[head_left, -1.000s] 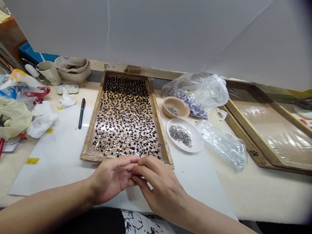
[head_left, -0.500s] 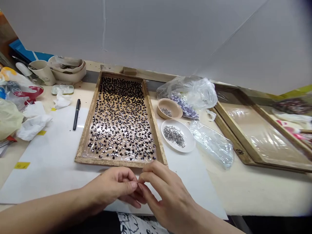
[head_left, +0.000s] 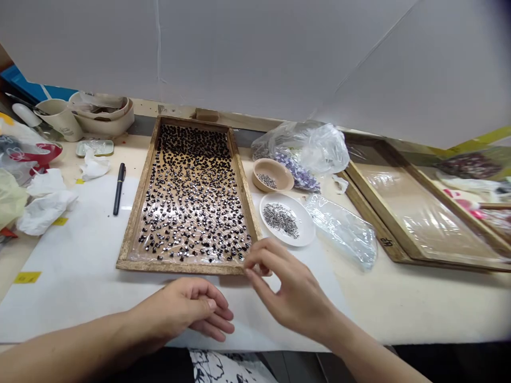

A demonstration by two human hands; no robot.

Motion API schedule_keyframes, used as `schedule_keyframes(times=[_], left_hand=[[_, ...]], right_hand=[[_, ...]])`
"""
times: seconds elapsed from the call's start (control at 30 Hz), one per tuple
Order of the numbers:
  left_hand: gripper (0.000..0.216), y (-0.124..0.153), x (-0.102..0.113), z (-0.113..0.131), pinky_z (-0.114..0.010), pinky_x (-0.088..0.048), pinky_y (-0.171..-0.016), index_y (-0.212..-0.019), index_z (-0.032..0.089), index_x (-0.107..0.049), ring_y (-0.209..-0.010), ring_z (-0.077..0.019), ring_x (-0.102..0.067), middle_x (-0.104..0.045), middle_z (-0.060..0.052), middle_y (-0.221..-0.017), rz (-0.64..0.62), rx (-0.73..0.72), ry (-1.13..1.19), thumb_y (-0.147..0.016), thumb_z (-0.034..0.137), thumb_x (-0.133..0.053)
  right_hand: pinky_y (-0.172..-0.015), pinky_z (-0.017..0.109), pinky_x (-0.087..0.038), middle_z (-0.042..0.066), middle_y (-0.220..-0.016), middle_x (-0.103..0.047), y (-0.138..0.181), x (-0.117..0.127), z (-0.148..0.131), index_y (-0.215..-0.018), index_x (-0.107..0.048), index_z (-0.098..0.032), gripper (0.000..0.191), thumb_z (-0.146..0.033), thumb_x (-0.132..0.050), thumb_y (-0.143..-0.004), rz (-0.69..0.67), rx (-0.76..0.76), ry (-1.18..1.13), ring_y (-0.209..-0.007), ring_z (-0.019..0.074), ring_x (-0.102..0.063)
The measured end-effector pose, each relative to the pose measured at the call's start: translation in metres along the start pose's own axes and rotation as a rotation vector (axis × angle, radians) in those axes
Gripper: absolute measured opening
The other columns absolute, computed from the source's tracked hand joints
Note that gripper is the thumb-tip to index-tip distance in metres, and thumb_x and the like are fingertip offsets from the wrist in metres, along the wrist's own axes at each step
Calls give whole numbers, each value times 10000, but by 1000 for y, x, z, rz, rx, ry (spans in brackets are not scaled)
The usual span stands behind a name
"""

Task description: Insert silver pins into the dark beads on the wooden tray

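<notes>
A wooden tray (head_left: 175,267) with a clear film over its bottom lies in front of me. Many small black bead-like pieces (head_left: 195,194) cover the film, packed densely at the far end. Over the tray's near right corner my right hand (head_left: 293,290) is closed in a pinch; whatever its fingertips hold is too small to make out. My left hand (head_left: 195,308) rests below the tray's near edge, palm turned inward and fingers loosely apart, with nothing visible in it. Right of the tray, a white plate (head_left: 305,234) and a tan bowl (head_left: 285,182) contain small silvery metal pieces (head_left: 280,219).
A black pen (head_left: 119,189) lies left of the tray on white paper (head_left: 88,255). Clear plastic bags (head_left: 347,229) and purple pieces (head_left: 297,173) sit to the right, beside film-covered wooden frames (head_left: 403,213). Crumpled tissues (head_left: 48,207), a cup (head_left: 62,122) and tubs (head_left: 106,122) stand left.
My hands have come apart. The right hand moved up and right to the tray's corner, while the left hand's fingers loosened. The view shifted slightly.
</notes>
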State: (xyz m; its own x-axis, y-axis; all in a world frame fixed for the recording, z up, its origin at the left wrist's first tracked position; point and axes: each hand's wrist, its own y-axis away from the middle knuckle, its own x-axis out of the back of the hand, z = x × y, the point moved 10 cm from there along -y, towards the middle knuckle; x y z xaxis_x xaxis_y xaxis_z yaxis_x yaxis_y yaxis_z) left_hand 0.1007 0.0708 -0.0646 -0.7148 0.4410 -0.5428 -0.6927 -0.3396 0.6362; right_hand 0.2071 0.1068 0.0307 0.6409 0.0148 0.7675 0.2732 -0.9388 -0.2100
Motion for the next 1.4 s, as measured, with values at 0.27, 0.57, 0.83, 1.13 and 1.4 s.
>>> schedule_keyframes(times=[0.27,0.57,0.83,1.13,1.4], left_hand=[[255,-2,1,0,-440,-468,-858,-797,105,-597,-862,-251,-657,-671,-115,-846,28,50,-28,-543,106,-586],[229,-2,3,-2,-454,-468,-853,-803,109,-593,-843,-254,-664,-682,-129,-841,26,44,-27,-583,169,-613],[235,-1,2,-3,-408,-497,-821,-802,109,-593,-828,-240,-669,-687,-113,-830,29,48,-39,-570,147,-606],[250,-3,2,-2,-401,-504,-810,-799,105,-601,-819,-235,-670,-688,-106,-815,21,42,-34,-551,118,-579],[200,0,1,3,-440,-472,-844,-840,84,-616,-866,-277,-665,-683,-151,-883,-19,2,134,-665,181,-606]], right_hand=[[-589,274,-412,70,-783,-544,-16,-14,19,-752,-579,-157,206,-136,-408,-865,-110,67,340,-700,157,-512],[-550,249,-359,50,-747,-539,-24,-22,22,-693,-577,-160,222,-148,-425,-855,-192,65,403,-674,141,-487],[-542,246,-335,44,-737,-537,-25,-24,23,-684,-581,-157,214,-128,-436,-839,-217,54,411,-671,140,-476],[-543,246,-338,42,-739,-547,-26,-25,24,-683,-595,-156,214,-126,-447,-835,-229,46,411,-671,138,-485],[-584,257,-419,58,-795,-565,-21,-16,24,-784,-648,-162,236,-109,-428,-853,-206,34,329,-693,146,-532]])
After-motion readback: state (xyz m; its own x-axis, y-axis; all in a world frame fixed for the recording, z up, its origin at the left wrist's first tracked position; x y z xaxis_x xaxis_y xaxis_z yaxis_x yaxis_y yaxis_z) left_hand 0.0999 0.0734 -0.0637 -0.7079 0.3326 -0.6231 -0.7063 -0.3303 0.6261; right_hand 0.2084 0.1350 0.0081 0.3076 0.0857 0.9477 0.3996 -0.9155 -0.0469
